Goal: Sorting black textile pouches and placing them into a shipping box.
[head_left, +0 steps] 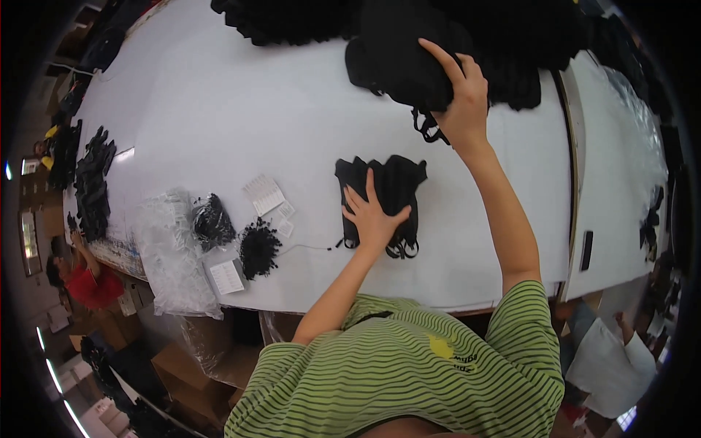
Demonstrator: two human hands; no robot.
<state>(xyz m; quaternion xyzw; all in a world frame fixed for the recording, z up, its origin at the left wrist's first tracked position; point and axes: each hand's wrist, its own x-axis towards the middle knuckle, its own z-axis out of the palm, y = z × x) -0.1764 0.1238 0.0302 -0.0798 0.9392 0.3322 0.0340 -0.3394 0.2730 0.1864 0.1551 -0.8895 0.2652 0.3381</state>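
A folded black garment (400, 179) with thin loops at its lower edge lies on the white table (292, 139) in front of me. My left hand (372, 220) rests on top of it, fingers spread. Farther off to the right, my right hand (465, 102) grips the near right edge of another black garment (401, 62) by the dark pile. Its fingers lie over the cloth, and the thumb is hidden. Thin black straps (429, 128) hang below that garment.
Piles of black garments (285, 20) line the far edge. On the left sit clear plastic bags (171, 252), a bunch of black tag strings (258, 248) and white label sheets (263, 194). A dark phone (587, 250) lies right. Other people (610, 358) are beyond both sides.
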